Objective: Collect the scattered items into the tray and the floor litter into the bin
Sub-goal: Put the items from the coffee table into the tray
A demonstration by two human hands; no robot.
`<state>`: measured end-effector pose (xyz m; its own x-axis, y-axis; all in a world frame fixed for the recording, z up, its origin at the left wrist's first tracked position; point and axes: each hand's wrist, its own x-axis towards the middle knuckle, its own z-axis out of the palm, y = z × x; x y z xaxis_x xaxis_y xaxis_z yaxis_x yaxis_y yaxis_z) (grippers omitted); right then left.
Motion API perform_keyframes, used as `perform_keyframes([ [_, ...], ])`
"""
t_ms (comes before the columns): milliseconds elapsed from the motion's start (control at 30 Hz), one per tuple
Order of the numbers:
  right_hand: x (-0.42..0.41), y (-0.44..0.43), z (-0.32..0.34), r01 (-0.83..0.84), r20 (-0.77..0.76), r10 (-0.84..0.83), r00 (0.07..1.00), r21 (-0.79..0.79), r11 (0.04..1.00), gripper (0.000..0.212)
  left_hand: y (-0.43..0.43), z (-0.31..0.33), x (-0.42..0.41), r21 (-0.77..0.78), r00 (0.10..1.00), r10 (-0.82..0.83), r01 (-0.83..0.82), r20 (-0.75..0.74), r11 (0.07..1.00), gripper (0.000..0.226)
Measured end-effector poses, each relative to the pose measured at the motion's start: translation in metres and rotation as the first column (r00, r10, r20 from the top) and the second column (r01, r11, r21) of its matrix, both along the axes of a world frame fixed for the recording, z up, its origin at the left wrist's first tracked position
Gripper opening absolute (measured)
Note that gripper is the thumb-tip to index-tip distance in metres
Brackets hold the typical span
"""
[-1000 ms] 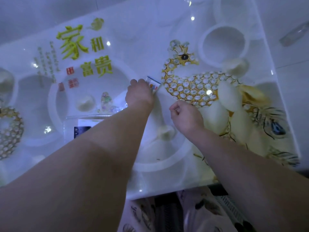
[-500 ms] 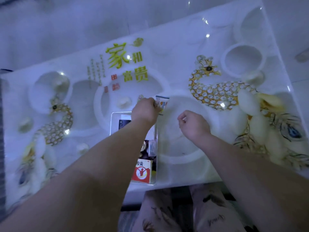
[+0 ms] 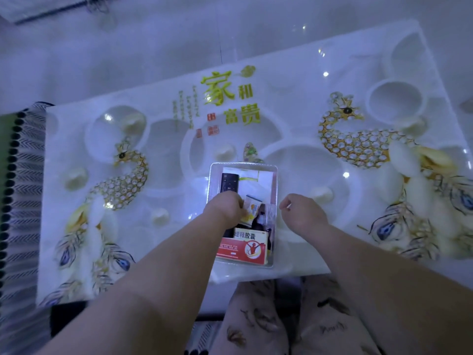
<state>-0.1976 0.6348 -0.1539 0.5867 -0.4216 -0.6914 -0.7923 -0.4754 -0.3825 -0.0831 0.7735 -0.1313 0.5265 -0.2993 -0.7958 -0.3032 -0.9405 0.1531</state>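
Brought the small packet [image 3: 252, 208] off the open table [image 3: 307, 80] and over the tray [image 3: 275, 190] within the last second; gripped in the left hand [image 3: 225, 208], low above the remote [image 3: 229, 184] and near the red medicine box [image 3: 243, 248] already inside. Probably one more scattered item about to go in. Right hand [image 3: 304, 213] clenched just right of the tray, nothing plainly in it. Cannot see the left fingertips behind the knuckles, nor tell whether the packet already touches the contents; no bin or floor litter in view
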Motion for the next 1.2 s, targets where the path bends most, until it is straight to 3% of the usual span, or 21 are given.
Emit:
perform_keyframes([
  [133, -0.002, 0.009, -0.002, -0.031, -0.081, 0.028, 0.996, -0.036, 0.999, 0.021, 0.015, -0.002, -0.003, -0.024, 0.99, 0.081, -0.079, 0.111, 0.997, 0.028],
  [267, -0.003, 0.017, -0.004, -0.099, -0.171, 0.093, 0.981, -0.027, 0.995, 0.023, 0.036, 0.003, 0.002, 0.03, 0.95, 0.181, -0.195, 0.254, 0.98, 0.028],
  [467, -0.002, 0.026, -0.011, -0.146, -0.223, 0.146, 0.964, 0.015, 0.989, 0.003, 0.052, 0.001, 0.004, 0.189, 0.981, 0.147, -0.168, 0.124, 0.967, 0.027],
  [700, -0.008, 0.036, -0.018, -0.167, -0.234, 0.171, 0.957, 0.038, 0.985, 0.009, 0.054, 0.0, -0.001, 0.169, 0.978, 0.201, -0.209, 0.062, 0.963, 0.011],
  [800, -0.007, 0.038, -0.022, -0.158, -0.237, 0.163, 0.958, 0.04, 0.987, 0.016, 0.057, -0.005, 0.004, 0.153, 0.97, 0.236, -0.241, 0.049, 0.958, 0.032],
  [900, -0.008, 0.038, -0.023, -0.151, -0.235, 0.15, 0.96, 0.015, 0.988, 0.025, 0.057, -0.007, 0.007, 0.129, 0.968, 0.251, -0.253, 0.027, 0.959, 0.028],
  [1200, -0.026, 0.025, -0.018, 0.02, -0.198, -0.03, 0.98, -0.05, 0.999, 0.025, 0.038, -0.005, 0.007, 0.142, 0.997, 0.078, -0.08, 0.018, 0.987, 0.027],
])
